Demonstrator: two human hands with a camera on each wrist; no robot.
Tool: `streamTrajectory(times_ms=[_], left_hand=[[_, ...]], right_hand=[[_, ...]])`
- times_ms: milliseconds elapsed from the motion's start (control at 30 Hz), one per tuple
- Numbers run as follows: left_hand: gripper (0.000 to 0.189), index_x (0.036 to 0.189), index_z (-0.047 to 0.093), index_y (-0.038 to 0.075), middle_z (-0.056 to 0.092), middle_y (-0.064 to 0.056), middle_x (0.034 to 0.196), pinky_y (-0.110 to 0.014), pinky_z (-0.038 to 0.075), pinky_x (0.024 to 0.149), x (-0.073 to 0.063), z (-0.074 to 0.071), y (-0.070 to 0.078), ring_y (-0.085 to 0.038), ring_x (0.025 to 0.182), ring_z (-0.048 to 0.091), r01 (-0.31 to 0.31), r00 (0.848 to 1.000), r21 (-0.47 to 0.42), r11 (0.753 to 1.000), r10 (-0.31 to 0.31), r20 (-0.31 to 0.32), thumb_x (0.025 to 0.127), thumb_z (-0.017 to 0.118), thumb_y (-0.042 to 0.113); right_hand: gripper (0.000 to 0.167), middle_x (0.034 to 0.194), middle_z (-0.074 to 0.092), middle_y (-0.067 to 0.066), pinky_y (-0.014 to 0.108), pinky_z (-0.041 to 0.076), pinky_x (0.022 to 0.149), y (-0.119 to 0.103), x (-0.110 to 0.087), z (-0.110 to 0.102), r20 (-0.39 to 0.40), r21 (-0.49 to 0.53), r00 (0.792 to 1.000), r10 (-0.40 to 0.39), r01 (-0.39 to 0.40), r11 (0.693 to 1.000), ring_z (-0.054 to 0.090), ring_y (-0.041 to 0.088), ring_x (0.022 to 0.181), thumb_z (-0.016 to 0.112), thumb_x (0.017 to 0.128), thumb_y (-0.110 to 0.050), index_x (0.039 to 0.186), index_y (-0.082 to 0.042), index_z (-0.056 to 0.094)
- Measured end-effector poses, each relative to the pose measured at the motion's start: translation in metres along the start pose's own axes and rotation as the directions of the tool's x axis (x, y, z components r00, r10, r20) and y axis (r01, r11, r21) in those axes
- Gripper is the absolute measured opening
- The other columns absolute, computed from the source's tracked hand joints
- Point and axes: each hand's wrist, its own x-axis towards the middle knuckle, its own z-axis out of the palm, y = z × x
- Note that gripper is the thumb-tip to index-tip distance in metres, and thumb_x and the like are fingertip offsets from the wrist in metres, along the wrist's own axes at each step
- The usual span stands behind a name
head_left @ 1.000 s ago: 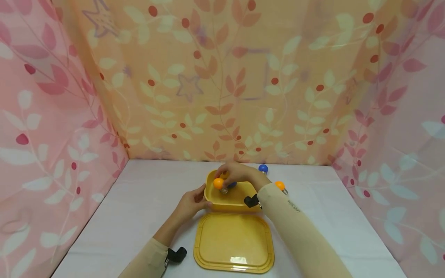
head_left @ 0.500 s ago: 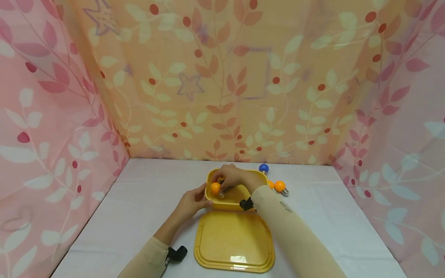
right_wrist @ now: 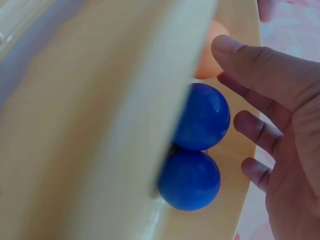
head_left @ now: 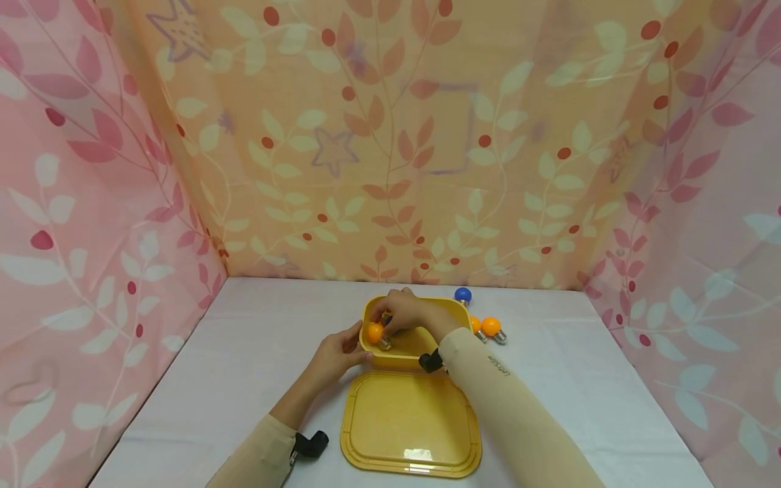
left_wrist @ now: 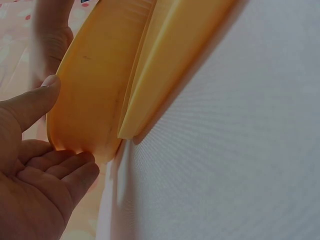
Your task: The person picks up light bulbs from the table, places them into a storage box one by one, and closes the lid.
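Observation:
A yellow lunch-box-like container [head_left: 396, 358] stands uncovered on the white table. My right hand [head_left: 405, 308] reaches down into its left end, pinching an orange light bulb [head_left: 374, 333] whose metal screw base points towards the front right. In the right wrist view, the thumb lies against the orange globe, partly covered by the blurred box wall. Two blue bulbs [right_wrist: 202, 117] lie inside the box below that hand. My left hand [head_left: 334, 359] holds the box at its front left corner, thumb on the rim [left_wrist: 56, 95] and fingertips against the outer wall.
The yellow lid [head_left: 410, 423] lies flat in front of the box. A blue bulb [head_left: 463, 295] is behind its right end. Two orange bulbs [head_left: 491, 327] lie to the right, one partly hidden by the box and sleeve. Patterned cloth walls [head_left: 390, 169] enclose the table.
My right hand has brought the orange bulb left and lower in the box. A second orange bulb on the right has come out from behind the sleeve. The left hand keeps its place.

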Motion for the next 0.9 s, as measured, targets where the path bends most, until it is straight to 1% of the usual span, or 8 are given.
streamTrajectory(times_ms=[167,300,367,500,567,633,733,900], left_hand=[[0.082,0.158,0.039,0.011,0.052,-0.007,0.154,-0.043,0.047,0.112,-0.001,0.000,0.000,-0.028,0.138,0.054,0.002,1.000,0.035,0.999,-0.002,0.003,0.089,0.082,0.025],[0.083,0.158,0.038,0.011,0.051,-0.005,0.155,-0.042,0.047,0.112,0.000,0.001,-0.001,-0.026,0.139,0.054,0.009,1.000,0.055,0.998,-0.009,0.003,0.089,0.082,0.027],[0.083,0.158,0.039,0.012,0.050,-0.005,0.155,-0.042,0.047,0.112,0.000,0.001,-0.002,-0.026,0.139,0.054,0.014,1.000,0.049,0.999,-0.014,0.002,0.089,0.082,0.027],[0.083,0.158,0.038,0.011,0.049,-0.007,0.156,-0.044,0.046,0.113,0.001,0.001,-0.001,-0.028,0.139,0.053,0.011,1.000,0.032,0.999,-0.011,0.003,0.089,0.082,0.025],[0.083,0.158,0.039,0.011,0.050,-0.008,0.156,-0.044,0.046,0.113,0.002,0.001,-0.001,-0.028,0.139,0.053,0.015,1.000,0.027,1.000,-0.015,0.004,0.089,0.082,0.025],[0.083,0.158,0.039,0.011,0.050,-0.007,0.155,-0.044,0.046,0.113,0.002,0.001,-0.001,-0.027,0.139,0.053,0.021,1.000,0.035,0.999,-0.021,0.003,0.089,0.082,0.026],[0.083,0.158,0.039,0.012,0.051,-0.006,0.155,-0.043,0.046,0.113,0.001,0.001,0.000,-0.026,0.139,0.053,0.034,0.999,0.040,0.999,-0.034,-0.001,0.089,0.083,0.027],[0.083,0.158,0.038,0.012,0.051,-0.004,0.155,-0.041,0.046,0.113,0.001,0.001,0.000,-0.024,0.140,0.053,0.037,0.999,0.047,0.998,-0.037,-0.003,0.089,0.082,0.028]], right_hand=[[0.034,0.111,0.071,-0.010,0.038,0.034,0.093,-0.001,-0.005,-0.002,-0.004,-0.014,1.000,-0.005,0.005,1.000,0.054,0.018,0.106,0.085,0.085,-0.028,0.118,-0.024,0.076],[0.035,0.115,0.073,-0.006,0.041,0.036,0.094,-0.002,-0.011,-0.006,-0.033,-0.008,0.999,-0.035,0.035,0.999,0.055,0.025,0.109,0.083,0.087,-0.026,0.121,-0.021,0.076],[0.037,0.118,0.073,-0.005,0.044,0.036,0.099,-0.003,-0.014,-0.008,-0.061,-0.012,0.997,-0.053,0.052,0.999,0.055,0.026,0.109,0.083,0.087,-0.027,0.122,-0.019,0.075],[0.038,0.123,0.072,-0.005,0.050,0.033,0.110,-0.008,-0.023,-0.016,-0.119,-0.038,0.990,-0.075,0.071,0.997,0.054,0.021,0.115,0.083,0.088,-0.027,0.124,-0.017,0.075],[0.038,0.125,0.072,-0.004,0.056,0.028,0.116,-0.011,-0.029,-0.020,-0.143,-0.035,0.987,-0.079,0.075,0.997,0.052,0.021,0.122,0.083,0.088,-0.026,0.124,-0.017,0.075],[0.038,0.126,0.071,-0.004,0.060,0.027,0.117,-0.012,-0.035,-0.022,-0.164,-0.016,0.983,-0.077,0.075,0.997,0.050,0.023,0.128,0.082,0.089,-0.026,0.125,-0.016,0.074],[0.038,0.125,0.071,-0.002,0.066,0.021,0.120,-0.013,-0.043,-0.023,-0.199,-0.003,0.977,-0.082,0.083,0.997,0.048,0.028,0.134,0.082,0.089,-0.027,0.124,-0.016,0.074],[0.037,0.125,0.070,-0.003,0.064,0.021,0.121,-0.014,-0.054,-0.024,-0.248,0.015,0.966,-0.074,0.080,0.997,0.049,0.027,0.136,0.080,0.090,-0.030,0.123,-0.016,0.074]])
